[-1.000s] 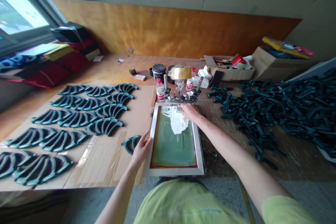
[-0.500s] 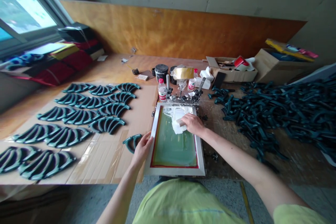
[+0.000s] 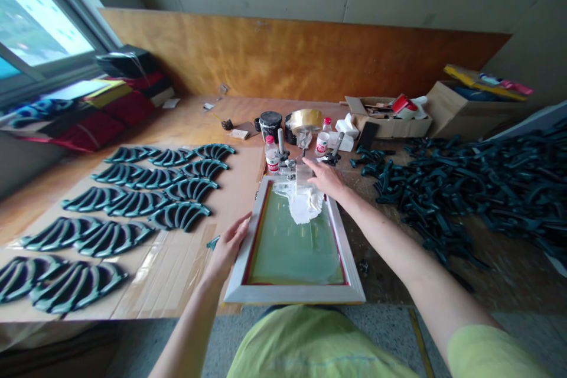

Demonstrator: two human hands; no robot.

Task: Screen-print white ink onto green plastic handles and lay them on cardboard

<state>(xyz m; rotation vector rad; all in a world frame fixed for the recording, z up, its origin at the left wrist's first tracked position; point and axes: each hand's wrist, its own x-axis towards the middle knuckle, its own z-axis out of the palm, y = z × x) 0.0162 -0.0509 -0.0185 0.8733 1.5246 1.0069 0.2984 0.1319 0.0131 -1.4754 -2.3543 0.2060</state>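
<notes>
Silver-framed printing screen point(image 3: 295, 294) on the wooden table point(image 3: 212, 109), long axis pointing straight ahead from the body, far end at a row of hinge clamps point(image 3: 283, 168), near end tilted up and reaching past the table's front edge. One green mesh point(image 3: 295, 254) inside the frame, with a smear of white ink point(image 3: 303, 207) near its far end. Left hand point(image 3: 228, 245) curled around the screen's left rail, a firm hold on the frame. Right hand point(image 3: 325, 180) spread over the far right corner, fingers stretched out, just beside a clear plastic scraper point(image 3: 303, 178); any pinch on it impossible to tell. Two upright clamp handles point(image 3: 337, 144) at the screen's far end, one on each side. To the left, about fourteen dark teal arched plastic parts point(image 3: 179, 215) in rows on flattened cardboard point(image 3: 177, 283), plus one more point(image 3: 213, 242) half hidden by the left hand. To the right, a heap of the same parts point(image 3: 465, 189), too many to count. Beyond the clamps, one black ink tin point(image 3: 270, 125), one roll of tape point(image 3: 305, 120), two small plastic bottles point(image 3: 271, 155).
</notes>
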